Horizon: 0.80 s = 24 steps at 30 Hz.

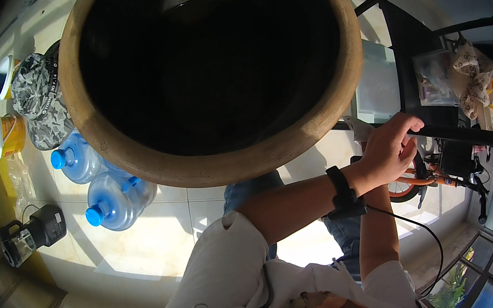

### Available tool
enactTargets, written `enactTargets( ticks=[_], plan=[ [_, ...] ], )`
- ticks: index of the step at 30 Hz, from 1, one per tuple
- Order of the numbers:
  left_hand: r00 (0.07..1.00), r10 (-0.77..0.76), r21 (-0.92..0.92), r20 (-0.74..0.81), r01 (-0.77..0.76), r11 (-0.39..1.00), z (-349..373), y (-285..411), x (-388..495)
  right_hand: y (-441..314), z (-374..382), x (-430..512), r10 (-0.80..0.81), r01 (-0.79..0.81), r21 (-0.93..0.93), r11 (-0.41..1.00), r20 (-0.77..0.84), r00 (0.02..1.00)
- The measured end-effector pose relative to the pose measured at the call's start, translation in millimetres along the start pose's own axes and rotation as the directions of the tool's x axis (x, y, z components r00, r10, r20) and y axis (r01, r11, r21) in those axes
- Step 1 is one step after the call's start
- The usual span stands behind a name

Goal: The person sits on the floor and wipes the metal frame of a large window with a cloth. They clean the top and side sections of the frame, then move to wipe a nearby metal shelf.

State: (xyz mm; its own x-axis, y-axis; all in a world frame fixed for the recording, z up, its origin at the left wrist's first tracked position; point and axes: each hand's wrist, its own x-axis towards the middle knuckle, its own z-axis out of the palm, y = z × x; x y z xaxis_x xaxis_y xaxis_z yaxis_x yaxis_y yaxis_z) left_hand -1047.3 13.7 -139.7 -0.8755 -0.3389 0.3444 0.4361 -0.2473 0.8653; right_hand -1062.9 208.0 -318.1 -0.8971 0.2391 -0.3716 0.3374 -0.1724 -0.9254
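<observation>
My left arm reaches across my body to the right, with a black band and device (344,191) on the wrist. My left hand (383,157) has its fingers bent beside the end of a black metal bar (466,137); whether it grips the bar is unclear. My right forearm (377,235) rises underneath, and my right hand is hidden behind the left. A pale, crumpled piece (360,128) shows just past the left hand. Before me stands a big round jar with a thick tan rim (229,169) and a dark inside.
Large clear water bottles (119,201) with blue caps lie left of the jar, beside a camouflage-patterned bag (40,91). Further left are a yellow bucket (13,134) and a blender (33,234). A black rack (409,41) and an orange bicycle (429,178) stand on the right.
</observation>
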Motion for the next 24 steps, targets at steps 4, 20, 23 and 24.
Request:
enactTargets(
  ticks=[4, 20, 23, 24],
  plan=[
    [1.0, 0.005, 0.03, -0.005, -0.005, 1.0, 0, 1, -1, 4, 1, -2, 0.016, -0.016, 0.008, 1.0, 0.011, 1.0],
    [0.999, -0.044, 0.033, 0.026, 0.043, 0.999, 2, -2, -3, -72, 11, -13, -0.116, 0.062, 0.239, 0.969, 0.219, 0.969],
    [0.999, -0.015, 0.046, 0.03, 0.014, 0.999, 2, -3, -3, -80, 9, -16, -0.181, 0.146, 0.208, 0.967, 0.161, 0.97],
    [1.0, 0.003, 0.049, 0.027, -0.005, 0.999, 2, -4, -3, -81, 8, -16, -0.214, 0.196, 0.167, 0.966, 0.102, 0.971]
  ],
)
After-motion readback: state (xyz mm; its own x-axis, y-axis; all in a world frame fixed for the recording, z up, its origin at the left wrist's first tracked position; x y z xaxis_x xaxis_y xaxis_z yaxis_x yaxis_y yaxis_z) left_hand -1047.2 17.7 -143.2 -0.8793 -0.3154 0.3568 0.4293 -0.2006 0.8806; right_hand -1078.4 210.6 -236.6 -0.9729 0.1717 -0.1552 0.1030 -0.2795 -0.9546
